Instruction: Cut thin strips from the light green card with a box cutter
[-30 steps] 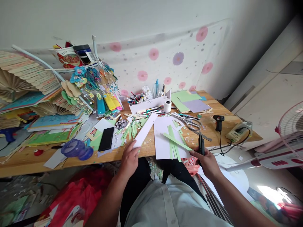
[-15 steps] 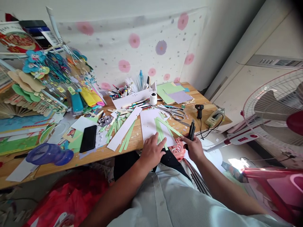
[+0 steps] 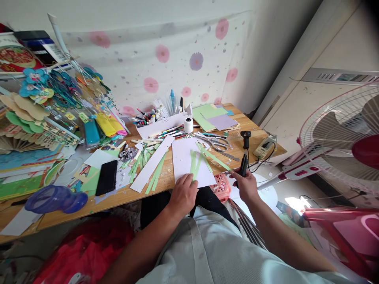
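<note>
My left hand (image 3: 184, 193) is at the front edge of the white paper sheet (image 3: 181, 157), its fingers drawn together on the lower ends of green paper strips (image 3: 199, 161). My right hand (image 3: 246, 185), beyond the table's front edge, is closed around an upright black utility knife (image 3: 243, 165). Its fingertips also hold the near end of a long green paper strip (image 3: 217, 159), which slants back over the sheet. More green strips (image 3: 156, 173) lie to the left beside a long white paper strip (image 3: 152, 163).
Scissors (image 3: 217, 142), a white thread spool (image 3: 188, 125) and a pen box (image 3: 161, 125) stand behind the sheet. On the left lie a black phone (image 3: 106, 177) and a blue translucent vase-like thing (image 3: 56, 198). A pink basket (image 3: 222, 187) and a fan (image 3: 340, 134) are at right.
My left hand has moved slightly left and down, its spread fingers now drawn together on the strips. My right hand still holds the knife and strip, now slightly farther right.
</note>
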The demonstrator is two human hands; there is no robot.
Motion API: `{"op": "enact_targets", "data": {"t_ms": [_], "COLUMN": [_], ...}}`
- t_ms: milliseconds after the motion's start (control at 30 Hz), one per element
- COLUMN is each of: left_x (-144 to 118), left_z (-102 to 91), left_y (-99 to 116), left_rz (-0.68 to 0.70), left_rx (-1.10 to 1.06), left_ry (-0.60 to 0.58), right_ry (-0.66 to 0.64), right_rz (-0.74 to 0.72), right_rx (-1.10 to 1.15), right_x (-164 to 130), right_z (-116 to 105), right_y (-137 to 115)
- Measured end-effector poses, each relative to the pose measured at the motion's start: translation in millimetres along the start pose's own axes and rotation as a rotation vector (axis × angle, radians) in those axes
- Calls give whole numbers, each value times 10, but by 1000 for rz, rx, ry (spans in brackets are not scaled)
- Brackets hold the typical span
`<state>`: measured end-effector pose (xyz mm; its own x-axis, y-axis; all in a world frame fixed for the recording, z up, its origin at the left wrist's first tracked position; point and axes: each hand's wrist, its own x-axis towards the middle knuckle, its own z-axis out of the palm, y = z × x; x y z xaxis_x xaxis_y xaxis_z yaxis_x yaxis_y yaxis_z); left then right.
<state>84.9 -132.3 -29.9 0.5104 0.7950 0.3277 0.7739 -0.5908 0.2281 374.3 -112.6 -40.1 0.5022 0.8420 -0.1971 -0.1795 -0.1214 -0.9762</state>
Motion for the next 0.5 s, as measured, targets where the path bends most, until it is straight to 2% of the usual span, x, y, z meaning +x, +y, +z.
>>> {"op": "enact_targets", "data": {"t_ms": [100,300,500], "left_x": [-91,-142,-38], "left_z": [-39,-137,-264], "left_y": [-51,-125,-199], "left_rz": [-25,-91,-232], "left_rx": [49,85,190], "left_ry": [28,101,-17], "right_ry": [56,52,123], "right_rz": [-21,-17,-22], "right_rx": [-21,20,-59], "right_x": [77,164,274], "right_z": [75,220,233], "right_y": [26,-15,29]}}
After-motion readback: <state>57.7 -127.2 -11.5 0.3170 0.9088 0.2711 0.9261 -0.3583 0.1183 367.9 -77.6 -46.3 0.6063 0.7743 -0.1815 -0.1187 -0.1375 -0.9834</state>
